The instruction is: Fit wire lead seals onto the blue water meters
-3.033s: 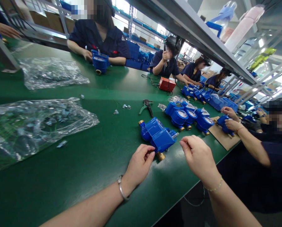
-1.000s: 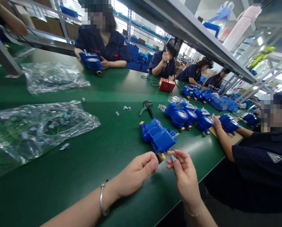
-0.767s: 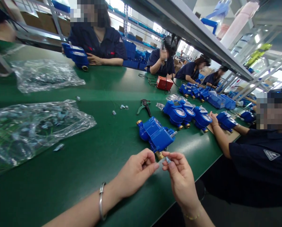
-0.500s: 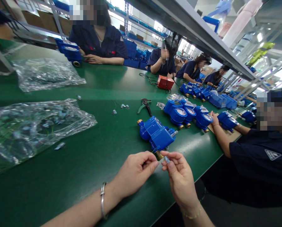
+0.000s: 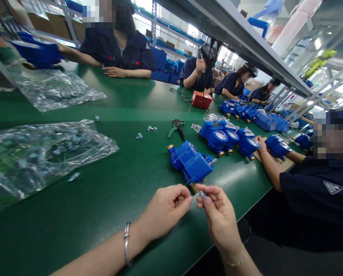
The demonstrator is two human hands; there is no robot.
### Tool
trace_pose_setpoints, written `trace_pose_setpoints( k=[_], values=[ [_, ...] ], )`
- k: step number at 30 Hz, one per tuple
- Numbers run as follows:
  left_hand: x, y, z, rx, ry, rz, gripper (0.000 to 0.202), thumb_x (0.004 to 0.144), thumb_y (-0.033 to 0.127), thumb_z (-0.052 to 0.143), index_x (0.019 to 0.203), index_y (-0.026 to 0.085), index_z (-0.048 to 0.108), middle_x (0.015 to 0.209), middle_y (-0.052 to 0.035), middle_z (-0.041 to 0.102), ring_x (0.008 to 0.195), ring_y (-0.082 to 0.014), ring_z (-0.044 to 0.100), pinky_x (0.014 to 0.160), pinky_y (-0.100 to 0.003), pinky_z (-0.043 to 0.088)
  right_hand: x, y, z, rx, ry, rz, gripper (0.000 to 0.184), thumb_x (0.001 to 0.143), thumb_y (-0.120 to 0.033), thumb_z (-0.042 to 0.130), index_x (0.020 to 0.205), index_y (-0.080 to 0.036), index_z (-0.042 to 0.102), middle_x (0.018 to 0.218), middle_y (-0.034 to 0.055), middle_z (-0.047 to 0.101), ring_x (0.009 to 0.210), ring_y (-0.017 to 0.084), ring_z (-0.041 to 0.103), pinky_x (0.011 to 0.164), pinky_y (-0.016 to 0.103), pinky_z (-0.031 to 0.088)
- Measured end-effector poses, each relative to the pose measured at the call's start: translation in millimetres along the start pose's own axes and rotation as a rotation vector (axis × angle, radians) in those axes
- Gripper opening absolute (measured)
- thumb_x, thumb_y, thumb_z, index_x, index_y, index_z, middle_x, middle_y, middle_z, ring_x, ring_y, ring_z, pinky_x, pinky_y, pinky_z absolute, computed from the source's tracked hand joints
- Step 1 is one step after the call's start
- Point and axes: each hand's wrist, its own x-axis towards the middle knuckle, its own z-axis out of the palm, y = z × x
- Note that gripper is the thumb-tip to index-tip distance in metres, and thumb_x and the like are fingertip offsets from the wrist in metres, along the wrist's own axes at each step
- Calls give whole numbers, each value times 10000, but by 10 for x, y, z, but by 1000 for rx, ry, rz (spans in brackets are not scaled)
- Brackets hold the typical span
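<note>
A blue water meter [image 5: 191, 161] with brass ends lies on the green table [image 5: 125, 188] just beyond my hands. My right hand [image 5: 219, 214] pinches a small clear seal tag [image 5: 201, 194] between thumb and fingertips. My left hand [image 5: 166, 209] is closed in a pinch right beside it, fingertips almost touching the tag; a thin wire seems to run from the meter to my fingers, too fine to be sure. A silver bangle [image 5: 127, 243] sits on my left wrist.
Two clear plastic bags of small parts [image 5: 41, 151] [image 5: 52, 90] lie at the left. Pliers [image 5: 177, 128], loose seals [image 5: 151, 129], a red box [image 5: 201, 99] and a cluster of blue meters [image 5: 228, 138] sit further along. Co-workers sit opposite and to my right.
My hands came together in front of the meter and have held a pinch on the seal tag. The co-worker opposite has swung a blue meter away to the far left.
</note>
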Motion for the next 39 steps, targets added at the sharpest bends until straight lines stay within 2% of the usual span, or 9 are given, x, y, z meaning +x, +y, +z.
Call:
trace_pose_setpoints(
  k=[9,16,21,25,32,39],
  values=[
    [-2,58,-12,-16,-5,-5,154,815,250,506,717,169,593,602,47,533,537,-76,452,511,-184,331,6,-16,32,-72,-30,-36,134,862,-232,540,994,-209,544,1128,65,606,783,111,596,759,296,502],
    [-11,8,6,5,-13,18,180,852,291,473,765,180,584,678,32,576,603,-97,502,564,-208,364,-9,35,-3,-312,-20,-119,201,868,-246,513,1066,-217,534,1195,88,574,1000,192,580,847,370,482],
    [1,-4,16,-11,-11,24,195,883,290,427,787,185,562,733,24,589,669,-111,530,624,-219,391,21,29,6,-155,-59,-57,273,881,-248,500,1145,-239,432,1179,84,590,972,168,600,811,335,499],
    [9,5,11,8,-11,29,199,894,272,402,771,186,533,723,24,569,667,-114,519,627,-224,386,37,41,18,-91,-57,-19,302,870,-245,524,1149,-238,411,1167,83,598,992,162,595,810,313,499],
    [3,4,-1,66,-2,41,194,896,285,405,766,187,509,731,22,560,679,-122,515,645,-239,377,31,50,0,-195,-50,-104,287,877,-224,506,1151,-242,424,1187,80,588,1032,166,582,836,321,499],
    [-20,20,16,86,5,64,205,899,284,390,766,188,513,737,14,562,683,-128,515,651,-244,381,-4,72,-14,-422,-26,-193,279,885,-208,474,1164,-220,473,1193,92,580,1092,201,553,927,403,465]
  ],
)
